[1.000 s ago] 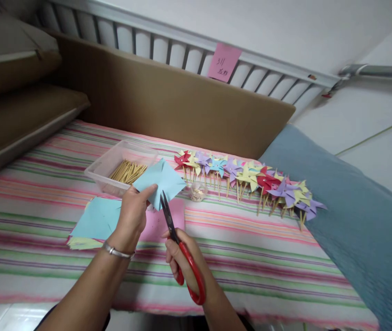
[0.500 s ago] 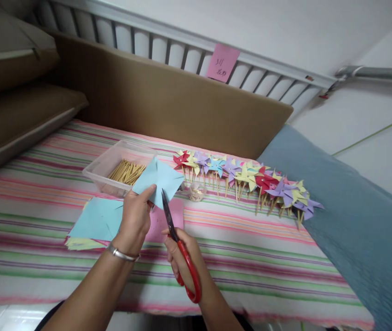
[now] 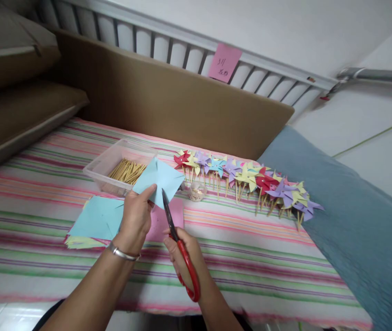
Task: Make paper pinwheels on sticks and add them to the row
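My left hand (image 3: 135, 218) pinches a light blue paper square (image 3: 158, 179) by its lower edge and holds it above the striped cloth. My right hand (image 3: 185, 259) grips red-handled scissors (image 3: 180, 248), whose dark blades point up and meet the paper's bottom corner. Under both hands lie a pink sheet (image 3: 163, 220) and a stack of blue and yellow paper squares (image 3: 94, 223).
A clear plastic tray of wooden sticks (image 3: 120, 170) sits behind the paper. A row of several coloured paper pinwheels (image 3: 247, 181) runs to the right, with a small cup (image 3: 198, 191) in front. Brown cardboard (image 3: 168, 101) backs the striped cloth (image 3: 251, 257); a blue blanket (image 3: 361, 230) lies right.
The scissor blades have closed a little further into the blue paper's lower corner. Both hands stay almost in place.
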Action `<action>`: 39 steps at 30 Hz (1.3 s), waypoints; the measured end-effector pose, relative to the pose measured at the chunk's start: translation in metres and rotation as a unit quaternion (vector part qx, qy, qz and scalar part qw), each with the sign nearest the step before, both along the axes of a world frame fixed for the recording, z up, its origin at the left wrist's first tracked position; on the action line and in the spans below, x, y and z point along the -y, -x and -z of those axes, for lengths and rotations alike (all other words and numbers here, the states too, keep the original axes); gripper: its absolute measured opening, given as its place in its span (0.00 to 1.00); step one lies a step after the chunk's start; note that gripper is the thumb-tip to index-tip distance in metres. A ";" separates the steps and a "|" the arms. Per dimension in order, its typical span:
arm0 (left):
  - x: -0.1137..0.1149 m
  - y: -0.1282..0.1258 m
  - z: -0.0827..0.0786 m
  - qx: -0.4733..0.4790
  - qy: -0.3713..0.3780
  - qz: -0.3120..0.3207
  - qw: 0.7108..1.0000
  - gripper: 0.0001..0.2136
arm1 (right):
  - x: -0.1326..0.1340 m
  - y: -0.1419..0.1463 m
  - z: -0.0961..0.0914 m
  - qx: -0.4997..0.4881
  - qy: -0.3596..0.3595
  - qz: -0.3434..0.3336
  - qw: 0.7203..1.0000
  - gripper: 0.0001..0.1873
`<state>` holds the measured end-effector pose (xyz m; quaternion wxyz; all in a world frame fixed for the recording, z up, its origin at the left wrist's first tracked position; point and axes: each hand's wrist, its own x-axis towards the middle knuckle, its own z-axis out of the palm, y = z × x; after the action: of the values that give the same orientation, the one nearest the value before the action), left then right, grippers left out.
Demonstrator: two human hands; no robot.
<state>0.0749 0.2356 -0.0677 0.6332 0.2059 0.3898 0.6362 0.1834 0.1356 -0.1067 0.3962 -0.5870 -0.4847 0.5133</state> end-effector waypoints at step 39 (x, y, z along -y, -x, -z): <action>-0.021 0.030 0.006 -0.016 -0.030 -0.050 0.998 0.15 | 0.007 -0.013 0.016 0.105 -0.019 -0.083 0.991 0.22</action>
<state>0.0450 0.2561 -0.0734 0.5876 0.2152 0.3902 0.6754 0.1968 0.1287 -0.1226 0.3100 -0.5875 -0.5807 0.4707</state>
